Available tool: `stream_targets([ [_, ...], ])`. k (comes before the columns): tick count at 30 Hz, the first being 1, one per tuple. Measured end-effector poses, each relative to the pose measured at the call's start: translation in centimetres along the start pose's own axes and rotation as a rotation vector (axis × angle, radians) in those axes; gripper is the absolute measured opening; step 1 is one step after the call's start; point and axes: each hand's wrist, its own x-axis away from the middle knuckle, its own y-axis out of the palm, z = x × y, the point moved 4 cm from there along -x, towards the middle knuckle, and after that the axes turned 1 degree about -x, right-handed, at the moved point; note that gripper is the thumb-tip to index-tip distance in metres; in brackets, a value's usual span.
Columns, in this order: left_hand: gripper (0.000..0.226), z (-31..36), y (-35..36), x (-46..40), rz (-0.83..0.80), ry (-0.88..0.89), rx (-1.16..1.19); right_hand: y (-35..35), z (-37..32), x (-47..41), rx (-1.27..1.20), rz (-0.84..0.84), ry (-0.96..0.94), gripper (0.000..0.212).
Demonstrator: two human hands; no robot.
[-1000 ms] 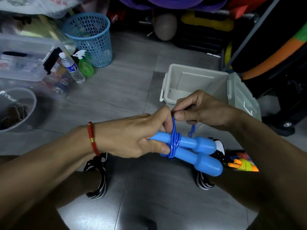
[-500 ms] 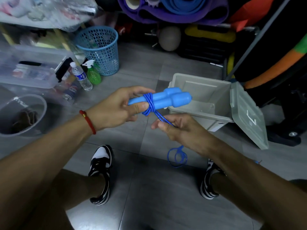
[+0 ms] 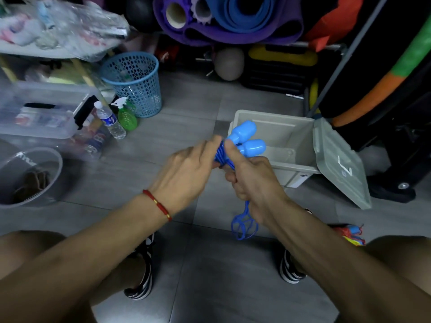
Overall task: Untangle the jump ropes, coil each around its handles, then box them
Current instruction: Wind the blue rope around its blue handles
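Views: we have one, from the head-worn camera; no second view shares the scene.
Position: we look from above, over both forearms, which enter from the bottom corners.
Direction: we face forward and down at the grey tiled floor [image 3: 191, 117].
Nearness: we sit close; the left hand [image 3: 186, 173] and right hand [image 3: 251, 180] fill the centre.
Lens: wide-angle, so straight edges bow near the frame's borders.
Far limit: rolled mats [image 3: 233, 17] along the top edge.
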Motion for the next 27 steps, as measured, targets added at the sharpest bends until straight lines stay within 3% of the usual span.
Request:
stream_targets([
  [2, 0.040, 1.8, -0.7, -0.1, 0.097, -0.042, -0.130, -0.4, -0.4, -0.2, -0.016, 0.038, -0.033, 0.051],
  [4, 0.044, 2.5, -0.7, -0.1, 0.129, -0.064, -0.079, -0.8, -0.9, -0.4, -0.036, 0.024, -0.061, 0.051],
  [7, 0.073, 2.1, -0.1, 0.4, -0.024, -0.153, 0.358, -1.4, -1.8, -0.8, -0.085, -0.053, -0.094, 0.045],
  [10, 0.089, 1.0, 0.3, 0.2, -0.165, -0.426, 1.029, -1.9, -2.3, -0.8, -0.028, -0.169, -0.177, 0.051],
  [12, 0.080, 0.3, 0.4, -0.1, -0.243, -0.566, 1.371, -1.9, -2.4, -0.5, 0.052, -0.219, -0.257, 0.064],
  [14, 0.058, 0.3, 0.2, -0.3, -0.342, -0.530, 1.520, -1.5, -2.7, 0.0, 0.087, -0.290, -0.328, 0.057],
  [16, 0.052, 0.6, 0.2, -0.2, -0.428, -0.521, 1.622, -1.1, -2.9, 0.5, 0.076, -0.383, -0.341, 0.043],
  [18, 0.052, 0.6, 0.1, -0.1, -0.472, -0.526, 1.654, -0.7, -3.1, 1.0, 0.124, -0.435, -0.373, 0.039],
  [21, 0.046, 0.6, -0.3, -0.2, -0.457, -0.492, 1.578, -0.6, -2.7, 0.7, 0.232, -0.382, -0.399, 0.042],
  [24, 0.032, -0.2, 0.1, -0.4, -0.340, -0.509, 1.397, -0.4, -1.7, -0.4, 0.465, -0.244, -0.456, 0.050],
  [27, 0.024, -3.3, 0.6, -0.5, -0.160, -0.648, 1.155, -0.5, -0.8, -0.7, 0.625, -0.189, -0.425, 0.043],
])
